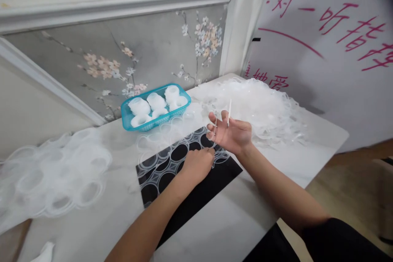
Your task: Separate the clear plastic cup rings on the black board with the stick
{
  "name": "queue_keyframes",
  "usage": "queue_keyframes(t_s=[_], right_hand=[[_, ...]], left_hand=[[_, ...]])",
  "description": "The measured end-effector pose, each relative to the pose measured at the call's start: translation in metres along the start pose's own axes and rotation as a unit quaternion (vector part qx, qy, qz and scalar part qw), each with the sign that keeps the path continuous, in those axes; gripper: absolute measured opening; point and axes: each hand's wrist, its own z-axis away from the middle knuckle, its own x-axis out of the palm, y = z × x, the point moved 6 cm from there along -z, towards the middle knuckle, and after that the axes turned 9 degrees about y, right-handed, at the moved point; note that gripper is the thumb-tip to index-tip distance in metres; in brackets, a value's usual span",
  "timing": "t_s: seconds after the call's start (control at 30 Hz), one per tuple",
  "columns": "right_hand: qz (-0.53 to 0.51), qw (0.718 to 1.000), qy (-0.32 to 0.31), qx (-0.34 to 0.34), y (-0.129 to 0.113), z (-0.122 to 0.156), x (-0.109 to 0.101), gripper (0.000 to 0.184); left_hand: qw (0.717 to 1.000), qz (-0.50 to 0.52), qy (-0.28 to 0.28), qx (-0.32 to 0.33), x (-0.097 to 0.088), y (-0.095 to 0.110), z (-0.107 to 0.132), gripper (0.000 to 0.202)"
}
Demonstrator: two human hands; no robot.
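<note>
My left hand (198,166) rests with curled fingers over a sheet of clear plastic rings (156,172). That sheet lies on a black mat (196,202), and my left fingertips are partly hidden at its right part. Just above and to the right, my right hand (233,134) is raised with the palm turned up. A thin white stick (229,111) stands upright between its thumb and index finger. Near the other fingers of this hand is a small clear strip (215,125), too fine to make out well.
A blue basket (125,119) holds stacks of white rings (156,101) against the wall. A large heap of clear plastic ring sheets (260,104) lies at the back right, another pile (55,176) at the left. A whiteboard (322,12) with red writing stands behind the white table (325,135).
</note>
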Motion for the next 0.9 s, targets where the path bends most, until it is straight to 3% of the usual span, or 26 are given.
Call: queue_keyframes(t_s=[0.17, 0.3, 0.4, 0.5, 0.63, 0.77, 0.83, 0.9], right_hand=[[0.057, 0.997, 0.053, -0.017, -0.003, -0.004, -0.010, 0.021], [0.061, 0.998, 0.026, -0.011, -0.009, -0.004, -0.007, 0.021], [0.097, 0.993, -0.043, 0.047, -0.006, -0.001, 0.001, 0.023], [0.135, 0.972, -0.149, 0.118, 0.009, 0.006, 0.013, 0.025], [0.103, 0.959, -0.214, 0.153, 0.032, 0.012, 0.023, 0.023], [0.029, 0.977, -0.160, 0.140, 0.030, 0.012, 0.022, 0.027], [0.058, 0.981, -0.147, 0.109, 0.014, 0.015, 0.021, 0.026], [0.191, 0.962, -0.180, 0.075, -0.001, 0.024, 0.019, 0.019]], left_hand=[[1.000, 0.005, -0.014, 0.002, -0.004, -0.003, 0.000, 0.024], [0.989, 0.145, -0.029, 0.021, -0.043, -0.007, 0.013, 0.017], [0.969, 0.241, 0.048, -0.029, -0.085, -0.026, 0.028, 0.017], [0.953, 0.258, 0.127, -0.098, -0.109, -0.051, 0.039, 0.019], [0.961, 0.214, 0.118, -0.131, -0.104, -0.062, 0.034, 0.018], [0.969, 0.174, 0.111, -0.138, -0.106, -0.062, 0.034, 0.028], [0.973, 0.138, 0.084, -0.164, -0.106, -0.073, 0.052, 0.038], [0.977, 0.093, 0.002, -0.194, -0.095, -0.089, 0.085, 0.043]])
